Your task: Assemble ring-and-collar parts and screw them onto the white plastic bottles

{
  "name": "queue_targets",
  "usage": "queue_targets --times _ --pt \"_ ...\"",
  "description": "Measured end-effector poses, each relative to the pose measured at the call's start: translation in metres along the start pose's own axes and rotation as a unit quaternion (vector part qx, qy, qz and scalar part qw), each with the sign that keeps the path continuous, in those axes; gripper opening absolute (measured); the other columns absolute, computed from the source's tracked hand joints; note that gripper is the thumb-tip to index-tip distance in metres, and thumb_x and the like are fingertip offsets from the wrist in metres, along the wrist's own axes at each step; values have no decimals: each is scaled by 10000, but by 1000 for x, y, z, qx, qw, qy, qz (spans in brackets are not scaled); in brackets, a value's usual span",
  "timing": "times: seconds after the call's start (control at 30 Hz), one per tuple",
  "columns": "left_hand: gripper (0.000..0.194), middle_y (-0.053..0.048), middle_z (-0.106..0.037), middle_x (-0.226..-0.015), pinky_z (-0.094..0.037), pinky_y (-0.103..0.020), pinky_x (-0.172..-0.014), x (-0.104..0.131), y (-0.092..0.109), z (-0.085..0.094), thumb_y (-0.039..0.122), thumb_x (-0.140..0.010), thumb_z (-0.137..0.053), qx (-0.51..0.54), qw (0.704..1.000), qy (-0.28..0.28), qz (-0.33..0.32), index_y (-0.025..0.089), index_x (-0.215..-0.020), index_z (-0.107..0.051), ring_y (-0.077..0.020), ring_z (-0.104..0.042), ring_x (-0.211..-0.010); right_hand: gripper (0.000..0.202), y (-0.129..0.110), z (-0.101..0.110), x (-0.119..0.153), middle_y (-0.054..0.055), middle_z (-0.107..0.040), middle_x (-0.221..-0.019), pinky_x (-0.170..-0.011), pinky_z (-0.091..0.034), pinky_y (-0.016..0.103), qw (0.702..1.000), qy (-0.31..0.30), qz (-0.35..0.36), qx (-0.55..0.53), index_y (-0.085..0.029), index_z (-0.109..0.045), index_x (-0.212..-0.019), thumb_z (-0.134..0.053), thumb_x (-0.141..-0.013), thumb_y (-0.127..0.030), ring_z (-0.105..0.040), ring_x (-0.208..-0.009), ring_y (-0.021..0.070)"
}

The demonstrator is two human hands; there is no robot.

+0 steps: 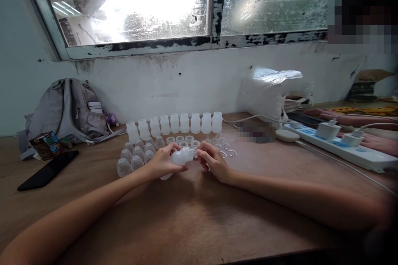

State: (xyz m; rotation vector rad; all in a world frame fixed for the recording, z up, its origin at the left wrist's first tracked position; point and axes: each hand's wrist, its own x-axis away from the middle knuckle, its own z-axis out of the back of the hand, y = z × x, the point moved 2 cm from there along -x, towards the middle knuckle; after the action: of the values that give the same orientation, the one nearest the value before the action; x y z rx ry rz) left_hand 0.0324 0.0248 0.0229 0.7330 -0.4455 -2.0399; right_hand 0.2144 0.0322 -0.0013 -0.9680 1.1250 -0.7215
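Observation:
My left hand is wrapped round a small translucent white bottle, which lies tilted on its side with its neck to the right. At that neck, the fingers of my right hand pinch a small clear piece, too small to make out fully. Behind my hands stands a row of frosted bottles. Clear dome-shaped caps are grouped left of my left hand. White rings lie between the row and my hands, and thin clear rings lie to the right.
A grey backpack, a small carton and a black phone are at the left. On the right are a white power strip with cables, a round white object, a plastic bag and another person's hands.

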Motion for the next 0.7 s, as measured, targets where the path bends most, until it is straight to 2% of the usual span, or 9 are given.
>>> queue_targets --times 0.33,0.57,0.7 --pt "536 -6 -564 -807 -419 -253 -607 5 6 -2 449 -563 -697 -22 999 -5 -43 200 -976 -464 -157 -536 -679 306 1 0 -3 -67 -386 -441 -302 -231 199 1000 13 0 -2 -196 -399 -559 -459 -819 -347 -330 -324 65" --pt "521 -20 -573 -844 -424 -262 -634 3 3 0 435 -574 -693 -10 999 -8 -38 194 -977 -469 -161 -539 -704 466 7 0 -5 -66 -289 -345 -322 -155 219 1000 15 -22 16 -192 -344 -453 -454 -810 -470 -251 -306 56" --pt "522 -23 -586 -848 -432 -268 -640 2 3 1 441 -570 -693 0 1000 -15 -22 192 -977 -480 -168 -550 -714 375 7 -1 -5 -73 -337 -412 -329 -192 203 999 1 -38 -20 -194 -381 -552 -459 -811 -453 -271 -322 57"
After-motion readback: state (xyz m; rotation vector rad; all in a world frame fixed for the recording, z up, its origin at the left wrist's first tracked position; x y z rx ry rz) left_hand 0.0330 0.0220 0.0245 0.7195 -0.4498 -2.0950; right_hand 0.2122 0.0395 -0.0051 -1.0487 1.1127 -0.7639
